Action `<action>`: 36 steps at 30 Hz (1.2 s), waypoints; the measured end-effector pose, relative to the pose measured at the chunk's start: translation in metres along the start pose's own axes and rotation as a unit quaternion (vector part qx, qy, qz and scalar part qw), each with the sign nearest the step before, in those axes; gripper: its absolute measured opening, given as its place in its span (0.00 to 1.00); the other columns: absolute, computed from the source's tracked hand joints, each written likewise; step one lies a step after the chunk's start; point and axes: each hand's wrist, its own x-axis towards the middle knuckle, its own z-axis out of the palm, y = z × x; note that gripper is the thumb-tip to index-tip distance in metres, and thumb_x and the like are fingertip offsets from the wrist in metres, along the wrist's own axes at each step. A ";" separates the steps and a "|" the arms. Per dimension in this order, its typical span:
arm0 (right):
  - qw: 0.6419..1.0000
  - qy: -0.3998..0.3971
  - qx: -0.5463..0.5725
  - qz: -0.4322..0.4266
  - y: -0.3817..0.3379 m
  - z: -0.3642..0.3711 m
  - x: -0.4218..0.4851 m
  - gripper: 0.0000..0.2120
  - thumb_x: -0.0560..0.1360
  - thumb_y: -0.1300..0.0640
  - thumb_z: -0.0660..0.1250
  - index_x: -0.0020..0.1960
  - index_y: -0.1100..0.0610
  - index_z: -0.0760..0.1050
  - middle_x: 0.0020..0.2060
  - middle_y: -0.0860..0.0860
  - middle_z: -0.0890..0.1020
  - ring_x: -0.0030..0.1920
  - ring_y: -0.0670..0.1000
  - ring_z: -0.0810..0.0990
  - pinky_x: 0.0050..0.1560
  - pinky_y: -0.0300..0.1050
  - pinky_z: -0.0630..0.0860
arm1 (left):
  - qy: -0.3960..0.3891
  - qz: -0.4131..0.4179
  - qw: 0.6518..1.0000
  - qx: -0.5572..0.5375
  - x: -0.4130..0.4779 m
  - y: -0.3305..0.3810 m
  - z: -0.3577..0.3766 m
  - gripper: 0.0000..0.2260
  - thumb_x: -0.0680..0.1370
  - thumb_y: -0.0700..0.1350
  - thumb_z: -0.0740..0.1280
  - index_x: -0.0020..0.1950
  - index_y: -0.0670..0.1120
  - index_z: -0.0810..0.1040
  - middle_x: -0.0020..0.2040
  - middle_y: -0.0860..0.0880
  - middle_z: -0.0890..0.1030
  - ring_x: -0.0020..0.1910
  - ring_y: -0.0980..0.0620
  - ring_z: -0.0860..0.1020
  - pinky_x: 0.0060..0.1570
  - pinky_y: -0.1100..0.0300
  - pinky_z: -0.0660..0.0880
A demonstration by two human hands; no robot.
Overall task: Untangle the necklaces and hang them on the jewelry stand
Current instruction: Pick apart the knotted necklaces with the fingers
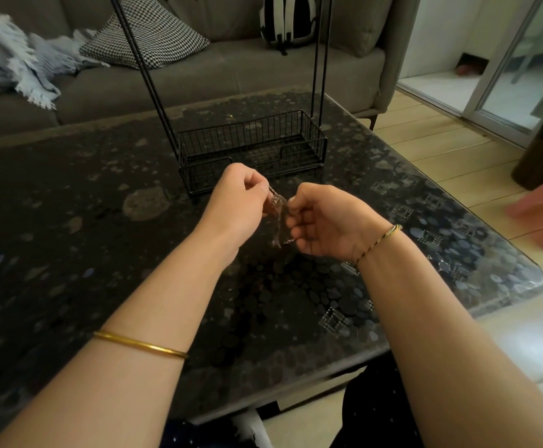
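Held necklaces (278, 215) up over worktop (69, 227), near stand (251, 134). Left hand (239, 202) pinched top of clump, right hand (323, 221) pinched side, ready to pull knots apart, I think.

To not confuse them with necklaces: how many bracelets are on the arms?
2: a gold bangle on the left forearm and a braided cord bracelet on the right wrist.

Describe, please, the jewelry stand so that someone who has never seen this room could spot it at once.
Start at the dark pebble-patterned table before the grey sofa. Near its far edge stands the jewelry stand, just beyond the tangled necklaces. Only it is black wire: a mesh basket with thin rods rising out of view.
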 end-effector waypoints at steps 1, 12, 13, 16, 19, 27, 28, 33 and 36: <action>1.000 -0.001 0.006 -0.002 0.000 0.000 0.000 0.09 0.73 0.59 0.59 0.34 0.57 0.69 0.27 0.51 0.74 0.28 0.47 0.71 0.31 0.39 0.70 | 0.004 0.005 1.000 0.008 0.000 0.000 0.001 0.06 0.81 0.41 0.59 0.47 0.48 0.73 0.47 0.47 0.78 0.47 0.50 0.77 0.47 0.55 0.76; 0.995 0.043 0.043 -0.077 0.000 -0.002 0.000 0.09 0.74 0.62 0.61 0.35 0.58 0.72 0.30 0.51 0.75 0.29 0.47 0.71 0.31 0.39 0.70 | -0.085 -0.035 0.996 0.003 0.000 0.002 -0.006 0.04 0.79 0.42 0.64 0.48 0.49 0.78 0.43 0.52 0.77 0.36 0.55 0.70 0.39 0.57 0.68; 0.995 0.045 0.046 -0.081 0.000 -0.001 0.001 0.09 0.74 0.62 0.61 0.35 0.58 0.72 0.30 0.51 0.76 0.29 0.47 0.72 0.31 0.39 0.70 | -0.094 -0.039 0.995 0.002 -0.001 0.003 -0.007 0.04 0.79 0.43 0.64 0.48 0.49 0.79 0.44 0.52 0.78 0.37 0.56 0.71 0.39 0.57 0.68; 0.993 0.054 0.041 -0.098 0.000 -0.001 0.000 0.09 0.75 0.63 0.60 0.36 0.58 0.72 0.31 0.52 0.77 0.29 0.47 0.72 0.30 0.39 0.70 | -0.122 -0.031 0.992 0.012 -0.003 0.005 -0.009 0.03 0.77 0.45 0.68 0.46 0.50 0.81 0.44 0.52 0.80 0.39 0.57 0.73 0.40 0.59 0.68; 0.991 0.057 0.020 -0.116 0.000 0.000 0.000 0.10 0.75 0.64 0.59 0.36 0.58 0.71 0.32 0.52 0.77 0.29 0.47 0.73 0.30 0.39 0.70 | -0.130 -0.012 0.991 0.040 -0.004 0.006 -0.011 0.02 0.76 0.44 0.70 0.43 0.50 0.81 0.42 0.53 0.80 0.42 0.57 0.75 0.44 0.59 0.69; 0.988 0.057 -0.039 -0.140 0.002 0.000 -0.001 0.09 0.76 0.66 0.60 0.37 0.58 0.68 0.32 0.52 0.79 0.28 0.45 0.73 0.29 0.37 0.70 | -0.090 0.015 0.992 0.083 -0.002 0.001 -0.011 0.04 0.76 0.43 0.69 0.42 0.50 0.79 0.41 0.52 0.78 0.41 0.55 0.74 0.42 0.59 0.69; 0.988 0.051 -0.034 -0.139 0.001 0.000 -0.001 0.10 0.75 0.66 0.61 0.37 0.57 0.67 0.32 0.52 0.78 0.28 0.45 0.72 0.29 0.36 0.70 | -0.089 0.015 0.993 0.076 -0.002 0.000 -0.011 0.04 0.77 0.43 0.68 0.42 0.50 0.79 0.41 0.52 0.78 0.41 0.55 0.74 0.43 0.58 0.69; 0.991 0.041 -0.017 -0.128 0.002 0.002 -0.001 0.12 0.75 0.68 0.60 0.35 0.57 0.66 0.29 0.52 0.76 0.26 0.45 0.70 0.26 0.35 0.68 | -0.073 0.019 0.995 0.059 0.001 -0.002 -0.013 0.06 0.77 0.41 0.67 0.41 0.49 0.78 0.38 0.52 0.77 0.36 0.55 0.72 0.42 0.55 0.69; 0.990 0.047 -0.016 -0.133 0.002 -0.002 -0.002 0.11 0.75 0.67 0.60 0.36 0.56 0.67 0.28 0.52 0.76 0.25 0.45 0.70 0.26 0.35 0.68 | -0.070 0.006 0.996 0.047 0.002 -0.004 -0.017 0.05 0.77 0.41 0.66 0.42 0.49 0.78 0.41 0.48 0.79 0.35 0.54 0.71 0.40 0.53 0.69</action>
